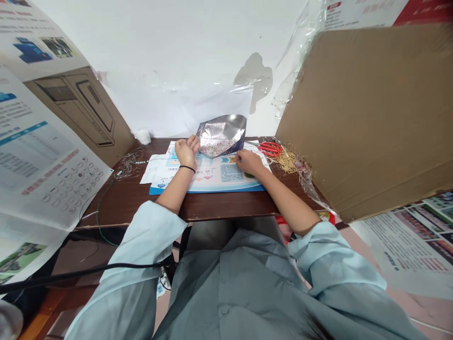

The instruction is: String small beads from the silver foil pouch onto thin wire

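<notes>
A foil bag [221,134], silver inside, lies with its mouth spread wide and many tiny pastel beads [215,148] in it. My left hand [187,152] is at the bag's left edge, fingers curled in and pressed together; whatever they pinch is too small to name. From its left side a thin strand with small white beads [140,162] runs across the table. Just below the bag's right corner, my right hand [249,162] rests closed over the printed sheets [208,186], its fingertips turned away and hidden.
Red-handled scissors [270,149] lie to the right, beside a heap of thin golden sticks [286,161]. Tangled clear line [130,163] sits at the left. Cardboard panels [375,118] wall in both sides of the brown table [226,207]. A black cable [88,270] crosses by my left sleeve.
</notes>
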A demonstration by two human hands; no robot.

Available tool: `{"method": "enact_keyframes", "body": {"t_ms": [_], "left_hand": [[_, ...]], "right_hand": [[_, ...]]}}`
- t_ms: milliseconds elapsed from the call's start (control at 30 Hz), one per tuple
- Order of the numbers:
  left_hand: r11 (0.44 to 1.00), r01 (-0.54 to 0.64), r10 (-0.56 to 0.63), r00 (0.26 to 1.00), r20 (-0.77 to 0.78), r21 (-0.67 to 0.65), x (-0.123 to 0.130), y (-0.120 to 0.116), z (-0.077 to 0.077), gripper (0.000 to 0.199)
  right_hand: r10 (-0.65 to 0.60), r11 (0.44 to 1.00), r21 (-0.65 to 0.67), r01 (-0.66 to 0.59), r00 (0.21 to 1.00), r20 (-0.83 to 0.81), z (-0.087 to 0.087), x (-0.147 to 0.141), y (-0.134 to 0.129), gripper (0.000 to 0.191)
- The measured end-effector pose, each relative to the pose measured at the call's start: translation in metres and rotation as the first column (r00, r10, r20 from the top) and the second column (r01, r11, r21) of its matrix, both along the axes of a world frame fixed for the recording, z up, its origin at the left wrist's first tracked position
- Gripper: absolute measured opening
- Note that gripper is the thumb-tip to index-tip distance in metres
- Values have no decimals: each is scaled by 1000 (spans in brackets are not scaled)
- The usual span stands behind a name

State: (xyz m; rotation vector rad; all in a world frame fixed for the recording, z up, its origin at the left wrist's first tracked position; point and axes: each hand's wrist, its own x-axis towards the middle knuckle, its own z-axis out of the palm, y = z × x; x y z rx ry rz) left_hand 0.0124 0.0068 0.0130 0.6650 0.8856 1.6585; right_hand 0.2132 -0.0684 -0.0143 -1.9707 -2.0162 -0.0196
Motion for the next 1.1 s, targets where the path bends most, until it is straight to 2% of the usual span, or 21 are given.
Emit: {"method": "enact_keyframes", "body": {"t_ms": [100,267,333,400,433,500,533,567,633,700,800,900,1000,1100], "left_hand": [[999,-45,45,999,10,13,-4,3,2,11],[993,-105,108,993,56,-56,-14,10,6,17],[1000,-17,18,1000,23,-26,-13,6,7,16],[978,208,-207,975,-82,5,-8,-2,6,13],[929,369,-366,918,-156,-8,-5,-8,4,11],[764,640,-635,719,-283,-86,3,-19,-2,11],[685,716,-714,622,-322,-136,7,-24,-6,12],[633,753,-756,551,-353,-181,10,-28,-10,14],[597,763,-779,478,-405,-248,15,-32,-19,16],[616,741,-762,474,-441,-268,18,-33,-25,14],[691,678,-693,522,-496,-251,20,-32,-28,14],[752,618,-625,558,-547,-228,22,-31,-26,16],[816,541,-535,577,-617,-202,24,-31,-25,18],[841,512,-490,586,-646,-173,22,-29,-26,19]], "right_hand": [[-36,999,-39,38,998,46,4,2,-2,23],[-74,993,-85,82,992,101,8,3,-3,29],[-79,990,-106,91,991,111,7,2,-3,31],[-102,988,-107,113,989,104,6,3,-3,33],[-116,988,-90,124,989,92,6,3,-3,33],[-128,992,-17,129,991,25,5,2,-1,32],[-105,994,32,106,994,-33,5,2,0,32],[-56,995,80,65,993,-109,4,1,2,33],[130,983,160,-88,952,-276,2,-4,5,38],[310,948,205,-245,861,-403,-2,-10,8,33],[365,930,223,-291,798,-480,-11,-19,10,28],[291,952,228,-203,826,-483,-18,-23,9,24],[231,956,262,-129,884,-407,-19,-23,9,19],[216,954,278,-115,905,-367,-15,-23,7,20]]}}
